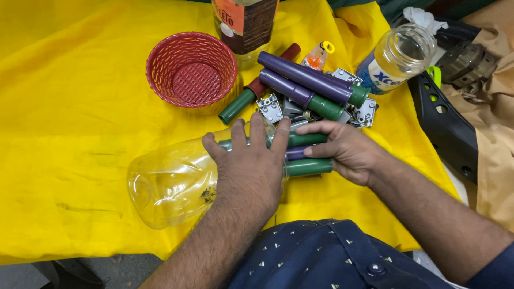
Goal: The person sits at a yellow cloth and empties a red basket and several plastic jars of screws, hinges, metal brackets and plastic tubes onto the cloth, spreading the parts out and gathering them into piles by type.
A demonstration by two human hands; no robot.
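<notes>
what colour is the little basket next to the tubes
Red, with a woven lattice pattern; the basket shows clearly in the head view.

— What is the person wearing?
— A dark navy shirt (321, 257) dotted with tiny pale triangles, with a dark button (376, 269) at five o'clock.
— And the arms?
— Both forearms bare and hairy; a navy cuff (495, 270) shows at four o'clock.
</notes>
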